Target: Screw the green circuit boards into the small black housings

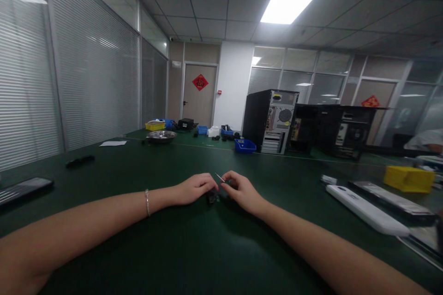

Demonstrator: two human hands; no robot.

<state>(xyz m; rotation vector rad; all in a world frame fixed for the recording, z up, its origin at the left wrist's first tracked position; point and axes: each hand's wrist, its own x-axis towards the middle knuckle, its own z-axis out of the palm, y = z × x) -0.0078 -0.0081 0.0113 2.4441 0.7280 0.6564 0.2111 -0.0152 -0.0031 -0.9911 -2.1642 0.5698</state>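
My right hand (pixel 244 192) pinches a thin silvery pin-like rod (pixel 219 177) between thumb and fingers. The rod slants up to the left, and its exact kind is too small to tell. Opposite it, my left hand (pixel 195 189), with a bracelet on the wrist, is closed, its fingertips bent down onto a small black part (pixel 210 198) at the green tabletop. Those fingers partly cover the part, so its shape is unclear. A narrow gap separates the two hands.
Computer towers (pixel 272 122) stand at the back right, beside a blue bin (pixel 245 145). A metal bowl (pixel 161 136) sits back left; a black-screened device (pixel 24 191) lies left. Rightward are a long white case (pixel 365 209) and a yellow box (pixel 408 179). A person's sleeve shows far right.
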